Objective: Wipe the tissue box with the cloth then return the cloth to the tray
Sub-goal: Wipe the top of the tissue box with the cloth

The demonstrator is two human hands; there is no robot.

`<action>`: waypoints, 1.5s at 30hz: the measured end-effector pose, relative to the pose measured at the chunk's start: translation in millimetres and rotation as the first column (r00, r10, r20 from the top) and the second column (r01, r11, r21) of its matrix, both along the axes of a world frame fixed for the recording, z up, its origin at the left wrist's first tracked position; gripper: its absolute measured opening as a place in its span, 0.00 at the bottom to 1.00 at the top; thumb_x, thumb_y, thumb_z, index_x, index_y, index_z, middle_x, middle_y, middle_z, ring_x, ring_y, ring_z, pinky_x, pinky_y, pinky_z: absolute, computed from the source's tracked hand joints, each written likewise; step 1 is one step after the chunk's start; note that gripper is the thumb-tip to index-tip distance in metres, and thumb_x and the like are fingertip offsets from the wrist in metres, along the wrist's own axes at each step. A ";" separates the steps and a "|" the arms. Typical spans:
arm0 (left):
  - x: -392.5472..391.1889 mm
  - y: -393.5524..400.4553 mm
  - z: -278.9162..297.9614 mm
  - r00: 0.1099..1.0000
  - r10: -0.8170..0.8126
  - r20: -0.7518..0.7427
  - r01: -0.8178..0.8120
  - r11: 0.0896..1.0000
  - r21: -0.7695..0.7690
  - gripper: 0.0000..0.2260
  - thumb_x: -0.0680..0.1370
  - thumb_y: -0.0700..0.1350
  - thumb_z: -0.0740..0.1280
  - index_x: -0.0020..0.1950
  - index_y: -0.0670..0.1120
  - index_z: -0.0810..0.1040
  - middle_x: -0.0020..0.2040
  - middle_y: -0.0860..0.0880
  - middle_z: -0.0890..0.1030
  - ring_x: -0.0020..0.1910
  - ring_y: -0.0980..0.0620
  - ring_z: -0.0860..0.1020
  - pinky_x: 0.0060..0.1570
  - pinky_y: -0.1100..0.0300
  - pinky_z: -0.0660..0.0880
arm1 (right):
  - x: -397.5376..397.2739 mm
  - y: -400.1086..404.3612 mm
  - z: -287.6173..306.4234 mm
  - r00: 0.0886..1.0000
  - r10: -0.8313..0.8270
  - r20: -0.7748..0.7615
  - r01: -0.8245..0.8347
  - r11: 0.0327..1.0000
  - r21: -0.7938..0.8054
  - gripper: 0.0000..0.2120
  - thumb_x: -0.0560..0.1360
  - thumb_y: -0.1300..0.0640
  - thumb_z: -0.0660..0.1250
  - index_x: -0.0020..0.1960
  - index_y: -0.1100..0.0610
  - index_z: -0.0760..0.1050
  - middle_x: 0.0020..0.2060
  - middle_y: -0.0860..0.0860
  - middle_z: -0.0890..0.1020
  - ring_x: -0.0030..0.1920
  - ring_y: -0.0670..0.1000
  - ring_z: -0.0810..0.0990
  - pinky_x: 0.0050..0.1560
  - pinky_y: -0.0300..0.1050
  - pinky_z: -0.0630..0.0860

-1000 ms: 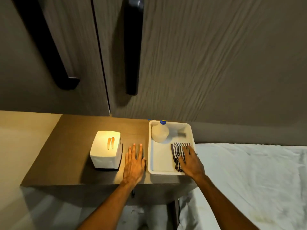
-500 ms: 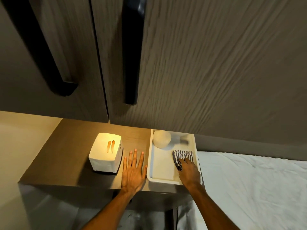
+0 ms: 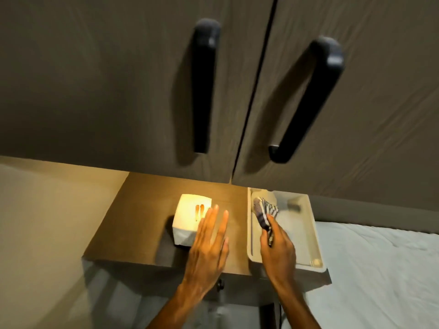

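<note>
Over tray [image 3: 312, 236], right hand [image 3: 278, 250] grips striped cloth [image 3: 263, 210], lifted clear. Left hand [image 3: 209, 243] open, fingers spread, just beside tissue box [image 3: 187, 219] on shelf [image 3: 142, 210].

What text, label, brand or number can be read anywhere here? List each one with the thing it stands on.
None can be read.
tissue box: plain white top, two slots, no print visible.
cloth: stripes only, no lettering.
tray: bare white.
cabinet doors: wood grain and black handles, no markings.

A brown wooden table [image 3: 142, 224] carries the tissue box [image 3: 187, 222] and white tray [image 3: 308, 233].
</note>
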State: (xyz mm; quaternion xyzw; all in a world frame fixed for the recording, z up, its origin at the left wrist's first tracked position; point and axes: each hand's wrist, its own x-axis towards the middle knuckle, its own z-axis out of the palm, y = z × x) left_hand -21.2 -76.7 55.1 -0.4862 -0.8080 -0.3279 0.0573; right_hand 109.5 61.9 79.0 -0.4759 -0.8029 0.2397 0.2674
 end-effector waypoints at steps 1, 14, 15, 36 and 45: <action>-19.2 -6.9 13.4 0.998 0.046 -0.036 -0.046 0.999 -0.001 0.25 0.86 0.51 0.50 0.83 0.47 0.56 0.82 0.41 0.63 0.83 0.43 0.59 0.79 0.46 0.62 | -18.4 -15.1 7.5 0.999 0.033 -0.031 -0.033 0.999 0.004 0.23 0.80 0.56 0.68 0.75 0.52 0.72 0.66 0.52 0.82 0.63 0.54 0.83 0.61 0.51 0.81; -149.5 -24.9 -9.4 0.891 -0.100 0.443 0.170 0.978 -0.122 0.29 0.85 0.43 0.60 0.84 0.44 0.52 0.84 0.45 0.58 0.83 0.48 0.60 0.83 0.48 0.59 | -131.2 -135.0 1.6 0.971 0.198 0.136 -0.213 0.971 0.108 0.20 0.81 0.49 0.64 0.71 0.51 0.73 0.71 0.51 0.76 0.67 0.52 0.74 0.62 0.48 0.81; -148.6 -25.8 -9.9 0.882 -0.095 0.462 0.168 0.979 -0.118 0.29 0.85 0.43 0.59 0.84 0.45 0.51 0.85 0.46 0.58 0.82 0.48 0.60 0.83 0.50 0.59 | -133.6 -133.0 -1.8 0.969 0.192 0.155 -0.213 0.969 0.125 0.20 0.81 0.49 0.63 0.72 0.50 0.72 0.73 0.51 0.75 0.70 0.53 0.73 0.66 0.50 0.79; -146.1 -26.8 -21.2 0.993 -0.107 0.058 0.121 0.923 -0.365 0.28 0.86 0.43 0.55 0.84 0.43 0.48 0.85 0.43 0.52 0.85 0.45 0.51 0.84 0.45 0.52 | -155.6 -97.6 -0.7 0.891 0.372 0.259 -0.383 0.924 -0.012 0.31 0.84 0.57 0.59 0.84 0.52 0.51 0.84 0.52 0.50 0.84 0.55 0.44 0.82 0.54 0.61; -140.6 -24.3 -21.2 0.997 -0.048 0.054 0.064 0.940 -0.336 0.29 0.85 0.43 0.56 0.83 0.40 0.49 0.85 0.42 0.51 0.85 0.44 0.51 0.84 0.45 0.52 | -152.5 -107.8 5.4 0.988 0.133 -0.084 -0.146 0.975 -0.170 0.27 0.85 0.52 0.57 0.82 0.51 0.56 0.79 0.44 0.60 0.73 0.23 0.54 0.64 0.15 0.58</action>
